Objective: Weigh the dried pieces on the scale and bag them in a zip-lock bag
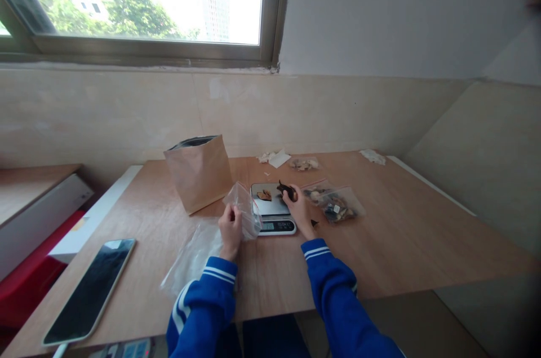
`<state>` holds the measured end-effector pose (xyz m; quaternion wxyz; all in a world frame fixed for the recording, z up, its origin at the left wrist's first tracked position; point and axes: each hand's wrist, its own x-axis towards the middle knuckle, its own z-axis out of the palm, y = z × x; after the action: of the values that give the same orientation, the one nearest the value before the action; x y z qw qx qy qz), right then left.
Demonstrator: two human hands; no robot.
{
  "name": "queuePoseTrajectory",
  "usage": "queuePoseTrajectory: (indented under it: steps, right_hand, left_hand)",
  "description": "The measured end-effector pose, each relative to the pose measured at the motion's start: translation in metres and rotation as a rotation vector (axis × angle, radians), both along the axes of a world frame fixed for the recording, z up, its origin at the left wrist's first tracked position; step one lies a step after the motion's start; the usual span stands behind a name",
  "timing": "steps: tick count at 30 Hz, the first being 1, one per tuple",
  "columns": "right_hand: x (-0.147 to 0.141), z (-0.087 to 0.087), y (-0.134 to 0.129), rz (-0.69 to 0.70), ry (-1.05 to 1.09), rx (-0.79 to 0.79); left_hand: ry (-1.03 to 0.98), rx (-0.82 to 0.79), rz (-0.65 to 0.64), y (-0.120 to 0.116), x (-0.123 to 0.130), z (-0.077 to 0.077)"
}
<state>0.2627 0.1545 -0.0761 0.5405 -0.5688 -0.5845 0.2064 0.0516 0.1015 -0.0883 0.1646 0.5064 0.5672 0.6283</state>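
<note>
My left hand (230, 228) is closed on a clear zip bag (246, 208), which stands at the left edge of a kitchen scale (273, 208). Between the fingers of my right hand (299, 208) are dark brown dried pieces (286, 191), held over the right side of the scale's plate. A lighter brown dried slice (264, 195) lies on the left half of that plate. The scale's display (269, 226) is lit, but its digits are too small to read. A small dark piece (314, 223) rests on the table beside my right wrist.
An upright brown paper pouch (198, 175) stands behind my left hand, with more clear plastic bags (192, 256) in front. Filled zip bags (340, 206) lie right of the scale; another (304, 164) lies behind. A phone (91, 290) with a cable is at the left, white scraps (279, 158) at the back.
</note>
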Motion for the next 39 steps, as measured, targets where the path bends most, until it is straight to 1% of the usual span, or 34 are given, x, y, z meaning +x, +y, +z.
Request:
queuePoseTrajectory:
  steps: [2,3,4,7,9,10,12,14,17,20,23,27,29,31,34,36,37,39]
  right_hand:
    - [-0.005,0.008,-0.001,-0.011,0.167,-0.015]
    - [-0.009,0.014,-0.002,0.013,0.268,-0.039]
    - [-0.014,0.021,-0.005,0.065,0.375,-0.078]
    - [-0.036,0.041,-0.015,0.315,0.640,-0.249]
    - [-0.051,0.053,-0.022,0.442,0.714,-0.339]
    - [-0.058,0.057,-0.025,0.481,0.726,-0.369]
    - [-0.070,0.061,-0.029,0.525,0.695,-0.414]
    - [-0.077,0.061,-0.031,0.521,0.591,-0.448]
    - [-0.080,0.060,-0.031,0.482,0.364,-0.444]
    - [-0.077,0.065,-0.032,0.486,0.094,-0.401]
    - [-0.075,0.075,-0.035,0.541,-0.161,-0.423]
    - [-0.077,0.087,-0.038,0.683,-0.331,-0.528]
    - [-0.079,0.090,-0.037,0.715,-0.378,-0.607]
    - [-0.081,0.091,-0.036,0.675,-0.377,-0.633]
    - [-0.085,0.088,-0.033,0.536,-0.292,-0.566]
    - [-0.088,0.084,-0.033,0.468,-0.214,-0.524]
    - [-0.090,0.083,-0.033,0.458,-0.176,-0.504]
    - [-0.092,0.083,-0.034,0.480,-0.113,-0.426]
  left_hand:
    - [0.012,-0.001,-0.004,0.001,0.000,-0.001]
    - [0.019,-0.001,-0.006,0.001,0.000,-0.001]
    - [0.025,-0.001,-0.007,0.001,0.000,-0.002]
    - [0.044,-0.002,-0.010,0.002,0.000,-0.004]
    - [0.053,0.000,-0.010,0.001,0.000,-0.005]
    - [0.056,0.002,-0.005,0.001,0.000,-0.005]
    - [0.064,0.005,0.004,0.000,0.001,-0.006]
    - [0.074,0.007,0.004,-0.001,0.001,-0.005]
    - [0.069,0.025,-0.009,-0.002,0.002,-0.005]
    - [0.046,0.041,0.007,-0.002,0.003,-0.007]
    - [0.038,0.042,0.019,-0.002,0.003,-0.008]
    - [0.042,0.051,0.000,-0.004,0.003,-0.007]
    - [0.045,0.054,-0.015,-0.005,0.003,-0.005]
    - [0.043,0.054,-0.031,-0.006,0.002,-0.004]
    - [0.036,0.049,-0.047,-0.006,0.003,-0.005]
    - [0.031,0.043,-0.055,-0.007,0.003,-0.007]
    - [0.027,0.040,-0.058,-0.007,0.003,-0.008]
    - [0.012,0.034,-0.057,-0.007,0.003,-0.010]
